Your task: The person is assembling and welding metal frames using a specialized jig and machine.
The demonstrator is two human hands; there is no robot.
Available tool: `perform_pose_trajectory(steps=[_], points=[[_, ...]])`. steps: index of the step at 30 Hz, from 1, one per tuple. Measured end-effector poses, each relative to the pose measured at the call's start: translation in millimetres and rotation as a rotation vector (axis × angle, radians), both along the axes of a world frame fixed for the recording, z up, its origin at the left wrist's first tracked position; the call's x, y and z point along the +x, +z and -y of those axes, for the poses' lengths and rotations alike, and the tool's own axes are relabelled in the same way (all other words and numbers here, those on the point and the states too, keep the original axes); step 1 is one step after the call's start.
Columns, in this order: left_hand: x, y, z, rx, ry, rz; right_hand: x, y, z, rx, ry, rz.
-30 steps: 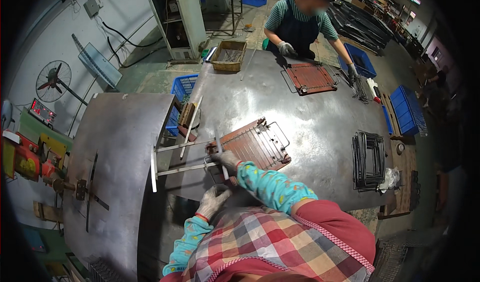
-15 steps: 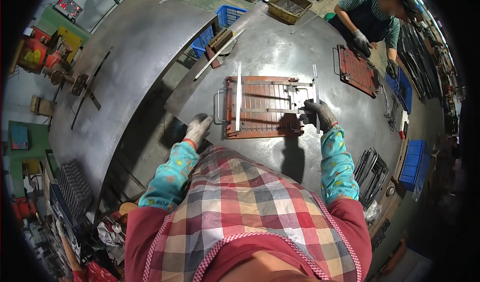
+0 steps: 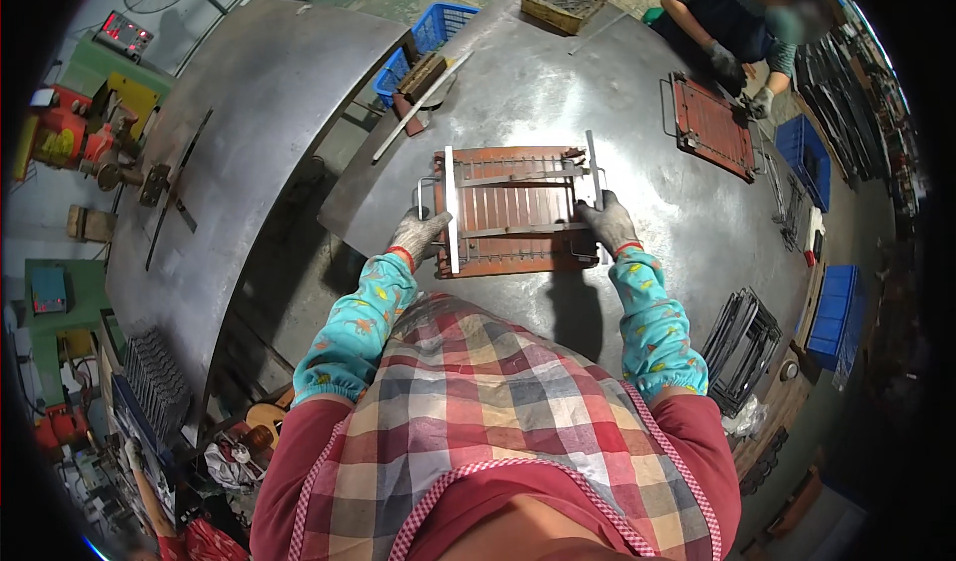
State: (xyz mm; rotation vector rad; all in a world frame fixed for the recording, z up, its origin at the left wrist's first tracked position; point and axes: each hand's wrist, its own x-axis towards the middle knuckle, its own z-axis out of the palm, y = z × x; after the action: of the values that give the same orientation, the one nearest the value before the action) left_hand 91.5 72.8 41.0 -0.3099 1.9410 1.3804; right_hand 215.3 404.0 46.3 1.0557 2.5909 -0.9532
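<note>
A metal frame of flat bars (image 3: 452, 209) lies over a red-brown slatted jig (image 3: 518, 259) on the steel table in front of me. Two crosswise strips join its pale left bar to the greyer right bar. My gloved left hand (image 3: 419, 235) is closed at the left bar, beside the jig's wire handle (image 3: 421, 191); some of its fingers are hidden. On the opposite side, my gloved right hand (image 3: 609, 224) grips the right bar, fingers curled around it. Whether the frame rests on the jig or hovers slightly above it, I cannot tell.
Across the table (image 3: 498, 93) a co-worker's gloved hands (image 3: 761, 103) are by a second red-brown jig (image 3: 712, 128). A yellowish bin (image 3: 564, 1) stands at the far edge, a loose pale strip (image 3: 423, 106) at the left. Black wire frames (image 3: 742, 347) lie at right.
My left hand has come up from the table edge to the frame's left bar. My right hand and the right bar have shifted left, closer over the jig. The co-worker's hands have moved.
</note>
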Motion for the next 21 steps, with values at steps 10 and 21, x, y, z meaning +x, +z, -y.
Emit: perform_pose_trajectory(steps=[10, 21], points=[[-2.5, -12.0, -3.9, -0.114, -0.033, -0.075, -6.9, -15.8, 21.2, 0.297, 0.325, 0.14], [-6.8, -1.5, -9.5, -0.139, -0.052, 0.035, -5.1, -25.9, -16.7, -0.07, -0.061, -0.014]])
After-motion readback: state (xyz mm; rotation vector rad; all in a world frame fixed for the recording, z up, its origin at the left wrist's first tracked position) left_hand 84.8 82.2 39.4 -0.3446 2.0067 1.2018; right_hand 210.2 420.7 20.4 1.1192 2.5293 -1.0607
